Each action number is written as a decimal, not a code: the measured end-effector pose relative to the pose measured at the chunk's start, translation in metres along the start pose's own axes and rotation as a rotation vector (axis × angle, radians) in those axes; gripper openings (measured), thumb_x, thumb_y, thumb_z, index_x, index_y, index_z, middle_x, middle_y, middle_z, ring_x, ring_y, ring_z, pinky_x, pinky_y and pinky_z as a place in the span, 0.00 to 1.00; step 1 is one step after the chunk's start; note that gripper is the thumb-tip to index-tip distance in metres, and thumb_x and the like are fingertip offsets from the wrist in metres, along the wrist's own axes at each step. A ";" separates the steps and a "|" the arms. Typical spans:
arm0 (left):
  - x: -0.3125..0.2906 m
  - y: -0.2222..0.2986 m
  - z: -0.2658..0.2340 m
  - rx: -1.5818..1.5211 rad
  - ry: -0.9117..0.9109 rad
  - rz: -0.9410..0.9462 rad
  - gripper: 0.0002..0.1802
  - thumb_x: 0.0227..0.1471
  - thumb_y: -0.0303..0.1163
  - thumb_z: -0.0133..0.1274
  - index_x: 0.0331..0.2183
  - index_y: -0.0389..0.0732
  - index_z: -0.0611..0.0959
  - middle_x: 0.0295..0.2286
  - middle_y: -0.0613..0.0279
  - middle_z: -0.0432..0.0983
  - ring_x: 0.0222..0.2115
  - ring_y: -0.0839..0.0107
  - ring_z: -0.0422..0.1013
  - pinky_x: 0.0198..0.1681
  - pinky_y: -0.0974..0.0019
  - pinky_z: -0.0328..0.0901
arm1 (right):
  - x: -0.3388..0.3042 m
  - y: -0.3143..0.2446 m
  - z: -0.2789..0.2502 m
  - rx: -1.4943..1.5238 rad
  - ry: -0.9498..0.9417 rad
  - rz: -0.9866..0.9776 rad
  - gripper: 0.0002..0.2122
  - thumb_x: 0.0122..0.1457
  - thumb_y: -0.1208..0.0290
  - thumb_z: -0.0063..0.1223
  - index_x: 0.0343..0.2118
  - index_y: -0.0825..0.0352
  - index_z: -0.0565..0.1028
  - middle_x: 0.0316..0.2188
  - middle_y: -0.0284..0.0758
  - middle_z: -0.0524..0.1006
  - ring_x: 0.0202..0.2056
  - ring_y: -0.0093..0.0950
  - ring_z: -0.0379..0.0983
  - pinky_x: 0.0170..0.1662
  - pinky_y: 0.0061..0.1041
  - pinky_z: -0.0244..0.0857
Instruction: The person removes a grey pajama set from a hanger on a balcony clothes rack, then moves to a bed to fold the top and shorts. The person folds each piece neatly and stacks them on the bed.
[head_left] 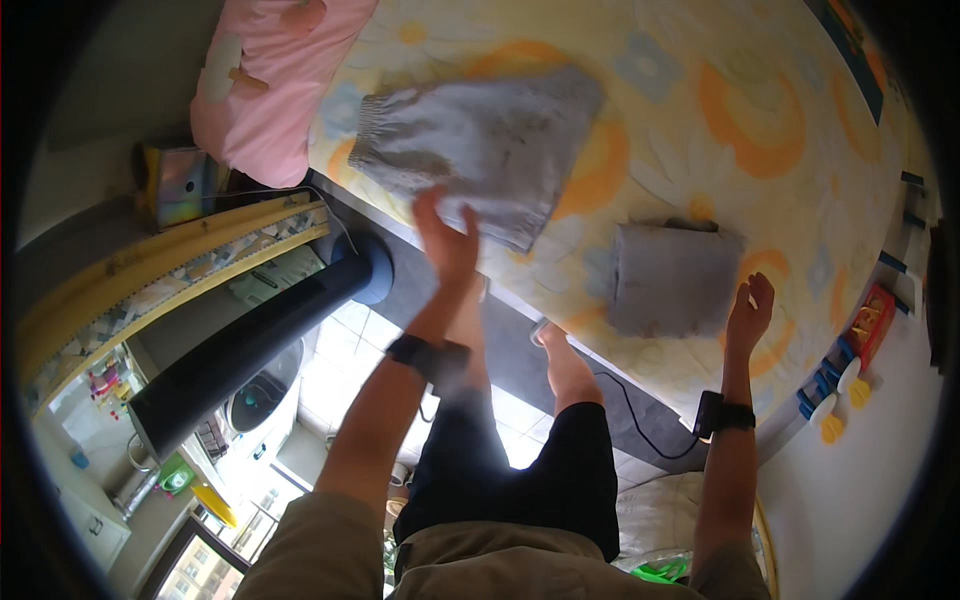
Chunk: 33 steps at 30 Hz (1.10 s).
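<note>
A pair of grey shorts [490, 140] lies flat on the flowered bed sheet [660, 130], its gathered elastic waistband to the left. My left hand [447, 240] is over the near edge of the shorts, fingers apart and slightly blurred, gripping nothing. Whether its fingertips touch the fabric I cannot tell. Farther right, a grey garment [675, 280] rests folded into a compact rectangle. Just beside its right edge is my right hand [752, 308], its fingers loosely bent and holding nothing. Each of my wrists wears a black strapped device.
A pink pillow [275, 95] sits at the bed's far left. Left of the bed, a black tower fan [250, 350] rises from a round base. Toys and blue hooks line the wall at right, including a red toy [872, 325]. A black cable [640, 430] hangs near my right wrist.
</note>
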<state>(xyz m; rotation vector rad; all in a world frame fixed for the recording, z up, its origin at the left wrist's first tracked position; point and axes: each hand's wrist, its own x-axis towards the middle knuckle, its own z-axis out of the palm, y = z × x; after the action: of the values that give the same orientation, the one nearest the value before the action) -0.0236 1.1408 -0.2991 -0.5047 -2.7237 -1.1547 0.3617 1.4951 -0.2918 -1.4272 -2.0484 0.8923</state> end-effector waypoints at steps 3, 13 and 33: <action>0.091 -0.077 -0.035 0.365 0.177 0.002 0.36 0.49 0.39 0.65 0.55 0.33 0.71 0.48 0.39 0.69 0.54 0.43 0.62 0.60 0.46 0.57 | -0.021 -0.069 0.040 0.134 -0.212 0.166 0.16 0.62 0.74 0.57 0.53 0.66 0.74 0.46 0.35 0.79 0.44 0.27 0.77 0.46 0.28 0.73; 0.204 -0.166 -0.058 -0.325 -0.768 -0.771 0.36 0.50 0.50 0.68 0.55 0.41 0.76 0.44 0.63 0.78 0.42 0.72 0.73 0.46 0.61 0.67 | -0.098 -0.319 0.290 0.964 -1.024 0.635 0.35 0.67 0.58 0.53 0.72 0.52 0.50 0.71 0.36 0.55 0.64 0.38 0.62 0.63 0.42 0.59; 0.078 0.064 -0.039 -0.220 -0.848 0.339 0.33 0.45 0.27 0.63 0.55 0.38 0.74 0.47 0.48 0.72 0.49 0.47 0.70 0.52 0.54 0.68 | -0.091 -0.263 0.249 0.939 -0.530 0.830 0.22 0.63 0.68 0.61 0.58 0.67 0.69 0.47 0.33 0.77 0.47 0.24 0.75 0.51 0.25 0.69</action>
<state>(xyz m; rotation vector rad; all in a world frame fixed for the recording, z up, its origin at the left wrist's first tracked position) -0.0740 1.1735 -0.2090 -1.7578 -2.9222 -1.3629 0.0529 1.2870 -0.2650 -1.4967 -0.8831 2.3568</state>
